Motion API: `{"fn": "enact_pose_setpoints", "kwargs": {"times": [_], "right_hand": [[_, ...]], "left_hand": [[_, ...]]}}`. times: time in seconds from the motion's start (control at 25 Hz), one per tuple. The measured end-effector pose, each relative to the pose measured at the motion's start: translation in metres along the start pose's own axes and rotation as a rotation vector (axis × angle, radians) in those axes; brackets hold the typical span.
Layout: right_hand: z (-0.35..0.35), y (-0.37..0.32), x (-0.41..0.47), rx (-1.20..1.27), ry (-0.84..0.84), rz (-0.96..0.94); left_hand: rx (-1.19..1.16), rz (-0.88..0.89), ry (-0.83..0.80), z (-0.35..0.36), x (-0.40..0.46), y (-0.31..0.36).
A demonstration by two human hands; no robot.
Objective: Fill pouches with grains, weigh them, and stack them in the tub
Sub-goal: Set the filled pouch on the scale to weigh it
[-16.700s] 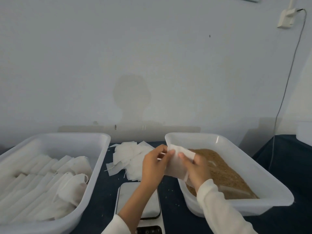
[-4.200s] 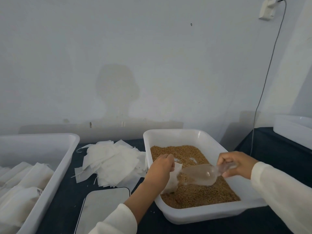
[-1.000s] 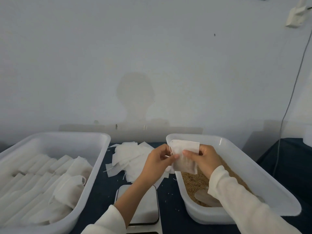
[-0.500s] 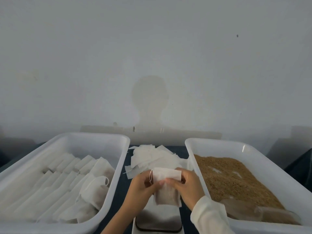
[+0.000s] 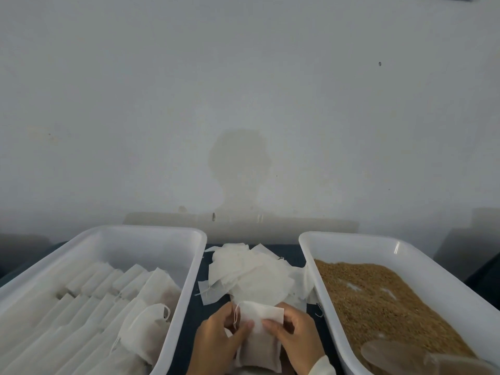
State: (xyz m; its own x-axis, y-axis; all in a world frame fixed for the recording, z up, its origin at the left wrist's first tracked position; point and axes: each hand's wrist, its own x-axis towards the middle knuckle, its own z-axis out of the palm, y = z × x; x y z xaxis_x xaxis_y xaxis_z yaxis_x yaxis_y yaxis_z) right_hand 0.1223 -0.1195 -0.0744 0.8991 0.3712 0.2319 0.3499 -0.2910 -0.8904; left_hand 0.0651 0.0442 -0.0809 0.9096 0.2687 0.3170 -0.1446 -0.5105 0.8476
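meanwhile both hands, left hand (image 5: 219, 339) and right hand (image 5: 297, 336), pinch the filled pouch (image 5: 258, 337) by its top, between the stacking tub (image 5: 186, 288) and grain tub (image 5: 307, 247); a loosened pinch could spill grains from its open mouth.

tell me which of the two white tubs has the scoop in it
The right tub, the one holding loose brown grains; the clear scoop lies at its near end. The left tub holds only filled pouches.

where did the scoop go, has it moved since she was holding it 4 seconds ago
Yes. The scoop now lies on the grains at the near end of the right tub; neither hand holds it.
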Motion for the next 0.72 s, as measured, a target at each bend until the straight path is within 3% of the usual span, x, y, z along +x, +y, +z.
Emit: {"fn": "enact_pose_setpoints", "kwargs": {"times": [0.16,0.4,0.72], "right_hand": [[-0.003,0.008,-0.004,0.031,-0.009,-0.068],[-0.015,0.019,-0.009,0.086,0.044,-0.067],[-0.021,0.029,-0.009,0.207,0.119,-0.040]], "left_hand": [[-0.155,-0.020,-0.020,0.000,0.000,-0.006],[-0.246,0.017,0.136,-0.008,0.002,-0.014],[-0.176,0.011,0.227,-0.010,-0.001,-0.024]]}}
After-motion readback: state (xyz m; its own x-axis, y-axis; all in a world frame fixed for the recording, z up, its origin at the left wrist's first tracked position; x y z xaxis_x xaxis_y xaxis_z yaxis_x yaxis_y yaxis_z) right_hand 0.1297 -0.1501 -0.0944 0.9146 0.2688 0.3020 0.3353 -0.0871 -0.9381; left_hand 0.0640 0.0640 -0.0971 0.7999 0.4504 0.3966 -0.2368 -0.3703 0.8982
